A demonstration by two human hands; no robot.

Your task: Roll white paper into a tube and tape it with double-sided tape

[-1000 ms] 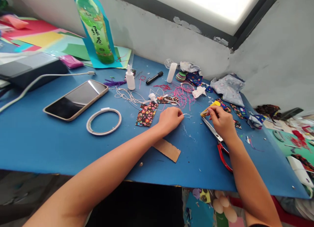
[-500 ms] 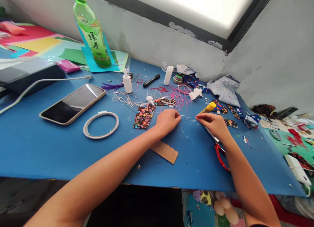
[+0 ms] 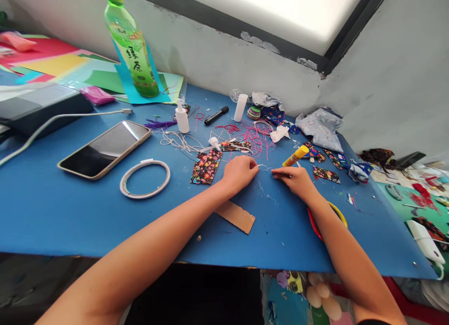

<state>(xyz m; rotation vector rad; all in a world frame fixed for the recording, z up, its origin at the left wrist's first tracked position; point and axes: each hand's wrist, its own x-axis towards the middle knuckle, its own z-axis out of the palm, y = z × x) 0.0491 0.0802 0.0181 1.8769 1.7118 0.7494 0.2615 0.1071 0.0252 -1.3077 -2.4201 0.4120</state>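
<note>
My left hand [image 3: 240, 174] is closed, thumb and forefinger pinching a thin white string [image 3: 263, 166] that curves out toward the right. Just beyond it, my right hand [image 3: 293, 180] has its fingertips pressed together at the string's far end; whatever they pinch is too small to make out. Under the right forearm lie scissors with red and yellow handles [image 3: 338, 213], their blades hidden. A yellow glue stick [image 3: 295, 155] is right behind the right hand. Beside the left wrist are a floral fabric piece [image 3: 206, 167] and a cardboard strip [image 3: 238, 218], partly under the forearm.
On the blue table [image 3: 87, 217] are a phone [image 3: 105, 149], a white ring [image 3: 145, 179], a small white squeeze bottle [image 3: 182, 118], a black marker [image 3: 216, 115] and tangled pink cord [image 3: 257, 140]. A green tea bottle [image 3: 135, 58] stands at back left; fabric scraps [image 3: 321, 128] lie back right.
My right hand has moved left, closer to my left hand, and its forearm now crosses the scissors, with the yellow handle showing. The left hand has stayed in place.
</note>
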